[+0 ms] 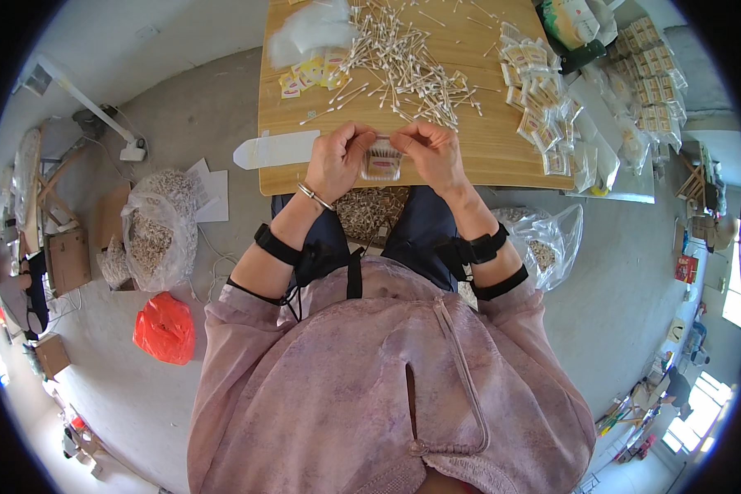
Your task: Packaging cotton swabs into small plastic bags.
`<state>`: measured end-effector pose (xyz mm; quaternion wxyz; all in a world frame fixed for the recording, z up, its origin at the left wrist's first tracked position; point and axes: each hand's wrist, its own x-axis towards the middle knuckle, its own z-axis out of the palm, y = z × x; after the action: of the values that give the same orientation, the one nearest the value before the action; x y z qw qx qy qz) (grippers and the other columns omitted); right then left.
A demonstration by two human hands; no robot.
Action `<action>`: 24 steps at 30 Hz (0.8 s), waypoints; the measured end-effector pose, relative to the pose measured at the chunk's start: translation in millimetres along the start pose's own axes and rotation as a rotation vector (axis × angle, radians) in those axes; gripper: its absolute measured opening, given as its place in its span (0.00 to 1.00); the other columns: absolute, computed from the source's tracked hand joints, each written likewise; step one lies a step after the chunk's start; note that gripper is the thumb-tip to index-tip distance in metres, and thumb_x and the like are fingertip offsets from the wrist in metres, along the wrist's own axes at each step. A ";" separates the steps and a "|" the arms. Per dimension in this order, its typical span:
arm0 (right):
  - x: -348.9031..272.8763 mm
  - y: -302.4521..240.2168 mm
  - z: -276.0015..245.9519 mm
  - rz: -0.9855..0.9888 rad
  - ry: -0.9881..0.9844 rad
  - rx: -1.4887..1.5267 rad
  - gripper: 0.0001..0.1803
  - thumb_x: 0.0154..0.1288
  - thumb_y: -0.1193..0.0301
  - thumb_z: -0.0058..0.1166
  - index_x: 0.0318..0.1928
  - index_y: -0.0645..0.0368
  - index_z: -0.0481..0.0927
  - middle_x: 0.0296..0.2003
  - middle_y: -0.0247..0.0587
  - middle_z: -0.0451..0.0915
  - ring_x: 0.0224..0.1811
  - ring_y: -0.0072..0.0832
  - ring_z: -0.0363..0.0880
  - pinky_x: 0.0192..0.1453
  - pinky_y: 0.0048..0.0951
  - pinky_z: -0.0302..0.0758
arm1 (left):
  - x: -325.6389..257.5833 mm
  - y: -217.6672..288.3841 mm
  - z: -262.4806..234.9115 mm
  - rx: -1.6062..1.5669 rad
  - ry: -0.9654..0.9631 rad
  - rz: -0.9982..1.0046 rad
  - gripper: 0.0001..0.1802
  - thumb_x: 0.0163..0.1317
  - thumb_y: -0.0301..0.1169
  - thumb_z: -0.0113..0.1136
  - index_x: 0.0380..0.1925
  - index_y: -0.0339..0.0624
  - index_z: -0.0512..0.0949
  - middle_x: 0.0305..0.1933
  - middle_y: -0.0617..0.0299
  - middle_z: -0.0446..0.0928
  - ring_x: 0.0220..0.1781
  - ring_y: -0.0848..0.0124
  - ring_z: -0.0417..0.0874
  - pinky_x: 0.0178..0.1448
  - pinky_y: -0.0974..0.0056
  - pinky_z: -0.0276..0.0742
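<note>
Although its face is turned up toward the camera, the label (384,164) on the small clear packet (382,151) is too tiny to read; it shows only as a pale card with a reddish mark. Similar markings appear on the filled packets (538,90) heaped along the right of the bench (486,165) and on the loose yellow cards (311,76) at its far left (their print is just as illegible). A green and white printed bag (570,23) in the upper right corner is cut off by the frame, as is the far end of the loose cotton swabs (403,66). Under the near edge, the bench hides part of a mass of swabs (370,216) between the knees, and the right forearm overlaps a clear plastic bag (552,247). Both hands are closed: the left grip (336,160) pinches the packet's upper left corner between thumb and fingers, and the right grip (436,156) pinches the upper right. So the packet lies between them, its body extending toward the wearer, above the bench's near edge; whether it touches the wood I cannot tell.
</note>
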<state>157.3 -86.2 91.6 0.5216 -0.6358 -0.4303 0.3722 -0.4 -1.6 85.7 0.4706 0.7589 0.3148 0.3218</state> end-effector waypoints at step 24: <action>-22.2 -34.3 9.7 0.424 -0.014 0.942 0.09 0.61 0.74 0.44 0.34 0.67 0.75 0.29 0.42 0.77 0.27 0.28 0.78 0.26 0.29 0.76 | -15.1 76.0 -15.6 0.050 -0.100 0.603 0.19 0.42 0.24 0.70 0.38 0.50 0.81 0.42 0.67 0.82 0.57 0.66 0.77 0.70 0.53 0.57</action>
<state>135.1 -100.6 124.2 0.6615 -0.4028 -0.0811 0.6274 -8.3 -32.6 157.9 0.3499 0.8444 0.0595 0.4013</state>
